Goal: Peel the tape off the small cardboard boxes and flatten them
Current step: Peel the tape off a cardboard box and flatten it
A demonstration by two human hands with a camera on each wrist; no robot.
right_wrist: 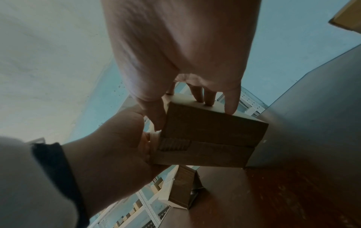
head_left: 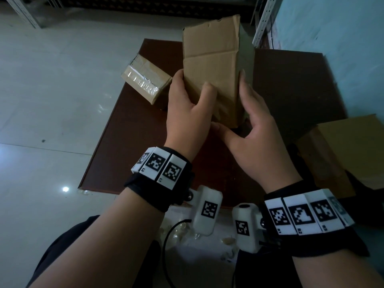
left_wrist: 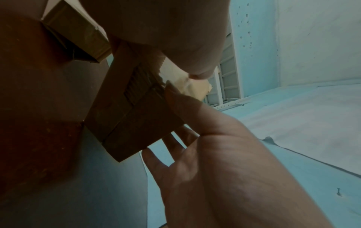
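Both hands hold a small cardboard box (head_left: pixel 212 65) upright above a brown board (head_left: pixel 128 154); its top flaps stand open. My left hand (head_left: pixel 187 98) grips its left edge, thumb on the front face. My right hand (head_left: pixel 247 109) holds the right side, thumb under the bottom. The right wrist view shows the box's bottom (right_wrist: pixel 210 138) with a torn patch of bare corrugation, between the right hand (right_wrist: pixel 185 46) and the left hand (right_wrist: pixel 117 146). A second small box (head_left: pixel 145 80), sealed with shiny tape, lies on the board's left edge.
A larger open cardboard box (head_left: pixel 342 154) sits at the right, beside the board. Pale floor tiles (head_left: pixel 52 100) surround the board; a turquoise wall (head_left: pixel 332 28) and a white metal shelf post (head_left: pixel 264 23) stand behind. Small crumpled clear scraps (head_left: pixel 180 227) lie near my knees.
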